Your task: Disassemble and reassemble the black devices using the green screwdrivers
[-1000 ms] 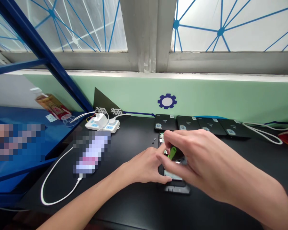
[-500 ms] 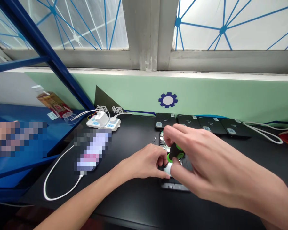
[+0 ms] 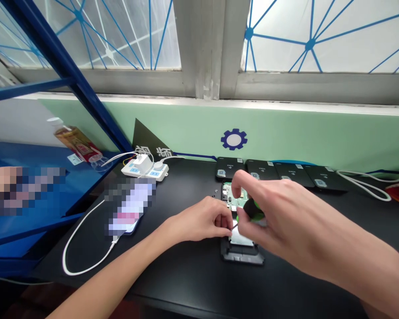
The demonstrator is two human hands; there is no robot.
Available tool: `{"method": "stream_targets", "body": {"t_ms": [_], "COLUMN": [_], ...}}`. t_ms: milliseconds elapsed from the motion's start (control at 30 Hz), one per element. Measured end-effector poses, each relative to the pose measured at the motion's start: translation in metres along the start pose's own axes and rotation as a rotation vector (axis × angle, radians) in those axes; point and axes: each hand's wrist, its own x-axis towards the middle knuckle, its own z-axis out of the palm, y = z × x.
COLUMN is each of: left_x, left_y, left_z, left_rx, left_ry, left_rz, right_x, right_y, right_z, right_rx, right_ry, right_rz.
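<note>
My right hand (image 3: 282, 217) grips a screwdriver (image 3: 252, 210) with a black and green handle. Its thin shaft points left and down, ending at the fingertips of my left hand (image 3: 206, 221). Those fingers are pinched together around the tip; whether they hold a small part there is hidden. Below both hands lies an opened phone (image 3: 242, 258), its green circuit board (image 3: 241, 198) bare at the upper end. A white panel, likely the battery (image 3: 241, 238), shows under my right thumb. Several tiny screws (image 3: 215, 192) lie left of the phone.
Several black phone-sized units (image 3: 229, 167) stand along the wall. To the left, a phone (image 3: 129, 212) charges by a white cable from a power strip (image 3: 145, 169). A bottle (image 3: 78, 141) lies on a blue surface, where another person's hand (image 3: 1, 184) rests.
My right hand and the screwdriver have shifted slightly right and tilted, uncovering more of the circuit board and white panel. My left fingers have closed in at the screwdriver's tip.
</note>
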Motion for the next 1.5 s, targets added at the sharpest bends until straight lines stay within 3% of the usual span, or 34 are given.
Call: {"method": "stream_targets", "body": {"t_ms": [233,367,533,933,1067,1500], "left_x": [-0.0008,-0.0003,0.0001,0.0007,0.0008,0.0005], "left_y": [-0.0038,-0.0045,-0.0051,-0.0057,-0.0052,-0.0056], "left_z": [-0.0003,-0.0015,-0.0017,-0.0024,-0.0020,-0.0014], "left_rx": [-0.020,-0.006,-0.020,-0.008,0.008,0.029], "left_ry": [0.000,-0.017,0.012,-0.016,0.021,-0.011], "left_rz": [0.034,0.071,0.052,0.041,0.018,0.050], "right_x": [0.0007,0.0014,-0.0001,-0.0002,0.0001,-0.0032], "right_y": [-0.0028,-0.0046,-0.0057,-0.0079,-0.0076,-0.0068], "right_z": [0.0014,0.0012,0.0009,-0.0011,-0.0013,-0.0049], "right_rx": [-0.005,-0.001,-0.024,-0.025,-0.050,0.003], "right_ry": [-0.009,0.055,-0.002,0.050,-0.006,0.019], "right_rz": [0.032,0.017,0.027,0.031,0.028,0.031]}}
